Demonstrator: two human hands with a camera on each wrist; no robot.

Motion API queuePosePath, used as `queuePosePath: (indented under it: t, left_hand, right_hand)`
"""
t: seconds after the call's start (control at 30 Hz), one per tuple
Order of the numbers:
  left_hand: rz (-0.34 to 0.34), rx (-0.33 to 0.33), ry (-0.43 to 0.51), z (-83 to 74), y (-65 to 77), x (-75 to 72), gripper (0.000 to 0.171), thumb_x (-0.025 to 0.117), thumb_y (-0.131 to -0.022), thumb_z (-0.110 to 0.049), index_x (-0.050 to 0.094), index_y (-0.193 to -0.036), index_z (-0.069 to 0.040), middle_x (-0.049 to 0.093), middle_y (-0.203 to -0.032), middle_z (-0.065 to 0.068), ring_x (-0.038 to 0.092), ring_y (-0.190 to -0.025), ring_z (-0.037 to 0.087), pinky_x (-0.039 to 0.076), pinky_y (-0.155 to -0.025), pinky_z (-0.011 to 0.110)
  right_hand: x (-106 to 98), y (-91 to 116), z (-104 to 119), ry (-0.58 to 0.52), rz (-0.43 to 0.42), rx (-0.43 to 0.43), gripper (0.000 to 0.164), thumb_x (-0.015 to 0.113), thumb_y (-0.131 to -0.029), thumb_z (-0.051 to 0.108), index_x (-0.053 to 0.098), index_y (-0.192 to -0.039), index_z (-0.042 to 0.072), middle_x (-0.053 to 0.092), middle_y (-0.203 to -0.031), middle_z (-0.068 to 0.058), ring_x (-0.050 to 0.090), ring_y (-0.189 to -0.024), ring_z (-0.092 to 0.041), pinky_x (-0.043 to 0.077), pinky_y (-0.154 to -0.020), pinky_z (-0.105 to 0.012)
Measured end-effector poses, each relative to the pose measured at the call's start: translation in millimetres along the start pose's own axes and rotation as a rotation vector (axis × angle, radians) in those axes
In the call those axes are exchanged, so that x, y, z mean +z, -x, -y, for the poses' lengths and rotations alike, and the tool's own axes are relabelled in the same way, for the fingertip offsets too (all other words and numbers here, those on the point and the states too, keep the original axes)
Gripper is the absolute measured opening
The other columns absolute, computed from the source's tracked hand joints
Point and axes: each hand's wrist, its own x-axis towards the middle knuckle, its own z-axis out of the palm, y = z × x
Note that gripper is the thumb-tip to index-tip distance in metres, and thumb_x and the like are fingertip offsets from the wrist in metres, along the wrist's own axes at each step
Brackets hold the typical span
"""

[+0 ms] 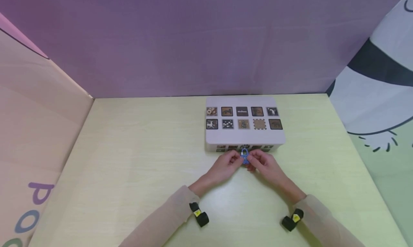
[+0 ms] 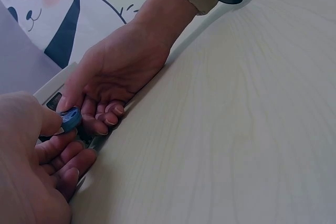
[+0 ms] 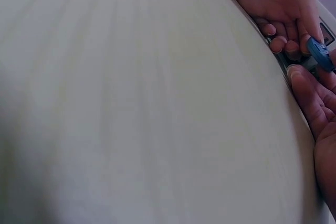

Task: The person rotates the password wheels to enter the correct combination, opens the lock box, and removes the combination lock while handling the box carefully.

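Observation:
A small blue padlock [image 1: 245, 160] is at the front of a white box [image 1: 245, 136], with its shackle pointing toward the box. My left hand [image 1: 226, 165] pinches the padlock from the left between thumb and fingers. From the other side, my right hand [image 1: 267, 168] pinches it too. Seen in the left wrist view, the padlock's blue body [image 2: 70, 119] sits between both thumbs, the other fingers curled beneath. Whether the shackle passes through a hasp on the box cannot be made out.
The box stands near the back edge of the pale wooden table [image 1: 135, 161], its lid and front printed with several small square pictures. A purple partition [image 1: 193, 42] rises behind it. Printed panels stand at the left and right sides.

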Motion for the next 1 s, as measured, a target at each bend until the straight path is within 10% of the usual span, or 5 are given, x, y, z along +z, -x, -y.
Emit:
queuePosePath:
  t: [1.0]
  left_hand:
    - [0.001,-0.003,-0.004,0.3,-0.6,0.4,0.025,0.055,-0.107,-0.034,0.066,-0.109,-0.011,0.065,-0.102,-0.001,0.059,-0.091,0.009,0.052,-0.083,0.026]
  right_hand:
    - [0.3,-0.4,-0.1,0.029,-0.008,-0.014,0.019,0.052,-0.107,0.006,0.061,-0.108,-0.010,0.069,-0.087,-0.015,0.066,-0.072,-0.012,0.059,-0.067,-0.028]
